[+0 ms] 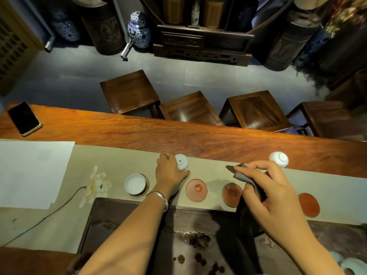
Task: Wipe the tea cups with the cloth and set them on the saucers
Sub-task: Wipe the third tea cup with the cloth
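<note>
My left hand [169,171] grips an upside-down white tea cup [182,161] on the beige runner, fingers curled round its side. My right hand [272,195] holds a dark grey cloth [241,174] bunched between thumb and fingers, above a red saucer [231,194]. Another upside-down cup [279,158] stands at the runner's far edge to the right. One upright white cup [135,184] sits on a saucer at the left. Two more red saucers, one in the middle [196,189] and one at the right [309,204], lie bare. A saucer under my left wrist is mostly hidden.
A dark stone tea tray [123,225] lies in front of me. A white flower [97,184] with a long stem and white paper sheets [29,171] lie left. A phone [24,118] rests on the wooden table. Several stools [190,108] stand beyond the far edge.
</note>
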